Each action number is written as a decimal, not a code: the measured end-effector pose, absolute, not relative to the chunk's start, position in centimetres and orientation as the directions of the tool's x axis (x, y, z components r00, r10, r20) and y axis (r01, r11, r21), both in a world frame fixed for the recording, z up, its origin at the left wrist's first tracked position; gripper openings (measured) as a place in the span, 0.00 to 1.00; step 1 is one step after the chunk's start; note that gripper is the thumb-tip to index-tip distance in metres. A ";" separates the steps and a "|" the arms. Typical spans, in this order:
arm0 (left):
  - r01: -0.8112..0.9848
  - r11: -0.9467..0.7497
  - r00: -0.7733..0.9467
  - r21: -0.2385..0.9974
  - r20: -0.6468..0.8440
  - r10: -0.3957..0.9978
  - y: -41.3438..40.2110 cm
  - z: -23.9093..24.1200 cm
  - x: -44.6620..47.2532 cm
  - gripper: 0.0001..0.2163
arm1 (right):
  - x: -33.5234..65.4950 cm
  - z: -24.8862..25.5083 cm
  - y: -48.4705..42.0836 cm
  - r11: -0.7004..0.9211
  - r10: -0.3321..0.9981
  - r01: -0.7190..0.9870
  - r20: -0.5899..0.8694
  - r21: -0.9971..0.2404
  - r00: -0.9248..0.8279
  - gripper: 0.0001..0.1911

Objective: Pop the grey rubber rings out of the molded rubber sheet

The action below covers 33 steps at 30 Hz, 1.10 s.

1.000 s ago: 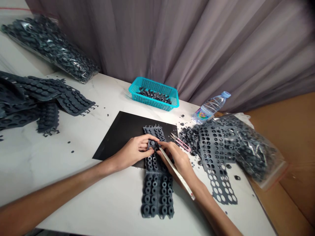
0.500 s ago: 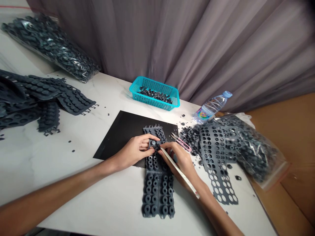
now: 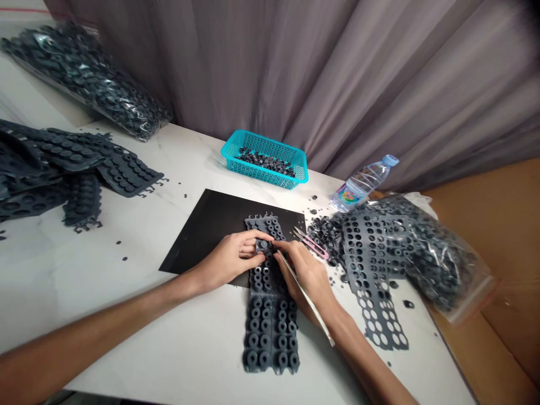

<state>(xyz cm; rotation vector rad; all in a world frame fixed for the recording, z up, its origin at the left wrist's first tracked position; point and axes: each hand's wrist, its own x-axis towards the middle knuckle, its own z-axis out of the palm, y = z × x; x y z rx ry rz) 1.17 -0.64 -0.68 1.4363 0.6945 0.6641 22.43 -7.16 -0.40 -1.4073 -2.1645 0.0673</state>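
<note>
A dark rubber sheet (image 3: 274, 332) with rows of ring-shaped pieces lies lengthwise in front of me, its far part over a black mat (image 3: 198, 230). My left hand (image 3: 228, 256) pinches a raised, folded-up bit of this sheet between thumb and fingers. Close beside it, my right hand (image 3: 306, 275) has its thumb and forefinger at the same bit. A slim white stick-like tool (image 3: 310, 306) is held in my right hand, its rear end pointing back toward the wrist. Fingers hide what exactly the right fingertips touch.
A turquoise basket (image 3: 264, 179) holds small black pieces. Pink-handled thread snips (image 3: 314, 246) lie right of the mat, near loose pieces, a punched-out sheet (image 3: 386, 320), a bottle (image 3: 365, 183) and a filled bag (image 3: 442, 264). Leftward are more sheets (image 3: 126, 171) and another bag (image 3: 84, 79).
My right hand has turned slightly, and the white tool's rear end has swung a little left and down. The ring piece between my fingertips shows less. My left hand keeps its place.
</note>
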 end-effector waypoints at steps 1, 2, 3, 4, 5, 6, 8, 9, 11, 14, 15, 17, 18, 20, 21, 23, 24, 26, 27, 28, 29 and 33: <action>0.003 0.030 0.643 1.000 -0.025 0.766 -0.6 -0.6 1.2 0.18 | 22.3 -0.4 -7.3 0.423 0.871 0.833 0.413 -0.358 -0.265 0.12; 0.002 0.027 0.641 1.000 -0.022 0.767 -0.7 -0.6 1.3 0.18 | 22.1 -0.3 -7.4 0.390 0.887 0.831 0.402 -0.396 -0.225 0.12; 0.008 0.022 0.639 1.000 -0.022 0.769 -0.7 -0.5 1.3 0.18 | 22.0 -0.3 -7.4 0.353 0.904 0.826 0.388 -0.439 -0.180 0.12; 0.021 0.017 0.635 1.000 -0.026 0.772 -0.7 -0.4 1.3 0.19 | 21.9 -0.2 -7.5 0.312 0.919 0.818 0.373 -0.483 -0.131 0.12; 0.038 0.013 0.632 0.999 -0.034 0.775 -0.6 -0.4 1.4 0.19 | 21.9 -0.2 -7.5 0.271 0.929 0.805 0.362 -0.528 -0.075 0.13; 0.056 0.010 0.628 0.998 -0.043 0.777 -0.6 -0.3 1.4 0.19 | 22.0 0.0 -7.5 0.230 0.937 0.786 0.350 -0.574 -0.018 0.13; 0.081 0.010 0.629 0.997 -0.059 0.775 -0.5 -0.4 1.3 0.18 | 22.6 0.3 -7.5 0.151 0.939 0.739 0.329 -0.656 0.100 0.15; 0.087 0.010 0.631 0.996 -0.063 0.773 -0.4 -0.4 1.2 0.18 | 23.1 0.5 -7.5 0.114 0.935 0.726 0.319 -0.679 0.152 0.15; 0.086 0.012 0.642 0.996 -0.065 0.764 -0.3 -0.5 1.1 0.17 | 24.6 0.9 -7.4 0.033 0.926 0.754 0.304 -0.657 0.225 0.16; 0.075 0.020 0.663 0.997 -0.065 0.746 -0.3 -0.4 0.9 0.17 | 27.1 1.0 -7.3 -0.068 0.925 0.878 0.301 -0.474 0.233 0.17; 0.073 0.019 0.667 0.997 -0.063 0.742 -0.3 -0.4 0.8 0.17 | 27.7 0.9 -7.3 -0.076 0.926 0.897 0.303 -0.435 0.225 0.18; 0.073 0.009 0.664 0.997 -0.055 0.746 -0.4 -0.2 0.7 0.16 | 28.0 0.8 -7.2 -0.056 0.935 0.900 0.293 -0.433 0.199 0.21; 0.077 0.002 0.659 0.997 -0.052 0.750 -0.5 -0.1 0.7 0.16 | 27.7 0.8 -7.2 -0.026 0.941 0.883 0.286 -0.468 0.179 0.22; 0.079 -0.002 0.655 0.997 -0.051 0.754 -0.6 0.0 0.6 0.15 | 26.5 1.1 -7.3 0.072 0.952 0.818 0.284 -0.570 0.115 0.21; 0.072 0.001 0.657 0.997 -0.049 0.753 -0.7 0.1 0.6 0.15 | 25.6 1.2 -7.3 0.125 0.953 0.782 0.292 -0.611 0.076 0.18; 0.046 0.014 0.661 0.999 -0.041 0.749 -0.7 0.2 0.6 0.15 | 24.1 1.5 -7.3 0.274 0.935 0.740 0.351 -0.615 -0.055 0.11; 0.033 0.020 0.662 0.999 -0.037 0.749 -0.7 0.3 0.6 0.15 | 23.5 1.6 -7.3 0.346 0.915 0.728 0.385 -0.592 -0.122 0.09; 0.015 0.023 0.654 1.000 -0.027 0.756 -0.6 0.2 0.8 0.16 | 22.7 1.6 -7.3 0.467 0.866 0.708 0.435 -0.530 -0.246 0.07; 0.012 0.020 0.649 1.000 -0.023 0.761 -0.6 0.1 0.8 0.16 | 22.5 1.5 -7.2 0.510 0.844 0.698 0.451 -0.503 -0.292 0.07; 0.010 0.014 0.645 1.000 -0.018 0.764 -0.6 0.0 0.9 0.16 | 22.5 1.4 -7.2 0.543 0.825 0.686 0.462 -0.484 -0.327 0.08; 0.009 0.005 0.641 1.000 -0.010 0.768 -0.6 -0.1 0.9 0.17 | 22.4 1.3 -7.1 0.568 0.810 0.673 0.469 -0.474 -0.352 0.09; 0.004 -0.027 0.633 1.000 0.018 0.774 -0.6 -0.8 1.1 0.17 | 22.5 1.1 -6.9 0.612 0.780 0.637 0.494 -0.470 -0.385 0.11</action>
